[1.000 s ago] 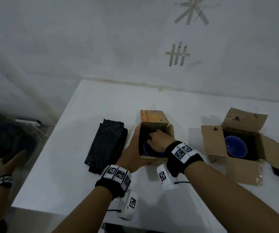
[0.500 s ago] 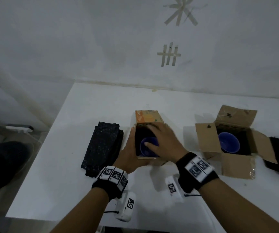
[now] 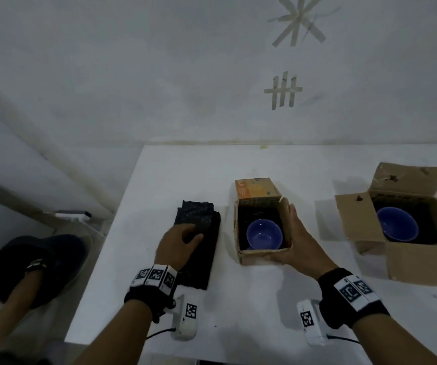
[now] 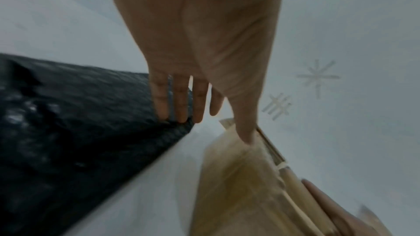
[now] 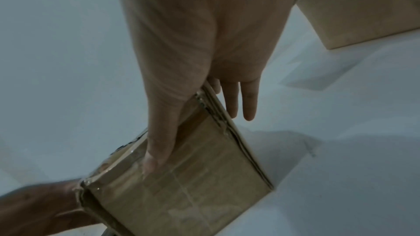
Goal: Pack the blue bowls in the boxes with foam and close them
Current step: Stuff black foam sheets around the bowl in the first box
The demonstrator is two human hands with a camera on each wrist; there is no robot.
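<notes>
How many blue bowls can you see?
2: one bowl sits in the small box between the hands, the other bowl in the bigger box to the right. Others may be hidden.

No readable words or numbers appeared; print on the small box's orange flap (image 3: 255,189) was too blurred.

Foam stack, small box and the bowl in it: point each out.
foam stack (image 3: 201,259), head view, bare top below the fingers.
small box (image 3: 262,256), head view, near wall.
blue bowl (image 3: 264,233), head view, inner hollow.
</notes>
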